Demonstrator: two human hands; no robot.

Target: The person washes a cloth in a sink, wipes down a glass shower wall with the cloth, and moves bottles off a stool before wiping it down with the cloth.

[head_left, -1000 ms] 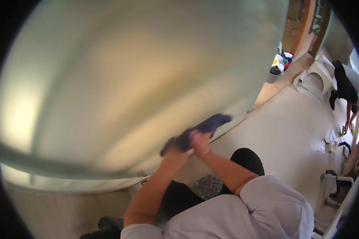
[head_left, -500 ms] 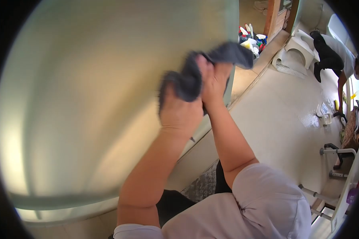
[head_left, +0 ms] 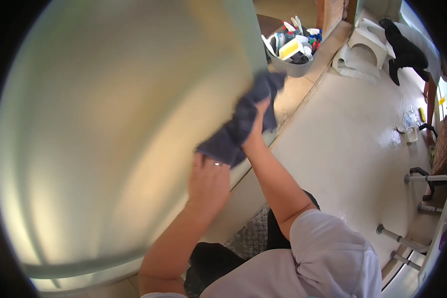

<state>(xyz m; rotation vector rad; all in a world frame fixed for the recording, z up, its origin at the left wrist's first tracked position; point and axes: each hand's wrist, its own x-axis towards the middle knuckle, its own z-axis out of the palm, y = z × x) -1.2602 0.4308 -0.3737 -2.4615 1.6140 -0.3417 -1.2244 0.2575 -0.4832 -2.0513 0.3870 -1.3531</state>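
A dark blue-grey cloth [head_left: 236, 130] lies against the lower right part of a large frosted glass panel [head_left: 129, 119]. My left hand [head_left: 209, 180], with a ring on one finger, is closed on the cloth's lower left end; its fingertips are partly hidden by the fabric. Further up the cloth, near the panel's right edge, my right hand [head_left: 256, 125] grips it, slightly blurred. The two hands are apart, with cloth stretched between them.
Behind the panel's edge stands a grey bucket [head_left: 292, 68] of bottles and brushes. White stools [head_left: 365, 49] are on the pale floor [head_left: 333, 149]. Another person [head_left: 407, 52] bends at the far right. A metal-legged frame [head_left: 402, 239] stands at the lower right.
Over the last second the cloth and both hands went up the glass, then back down somewhat, and the hands are now further apart. The view has shifted, showing more of the bucket.
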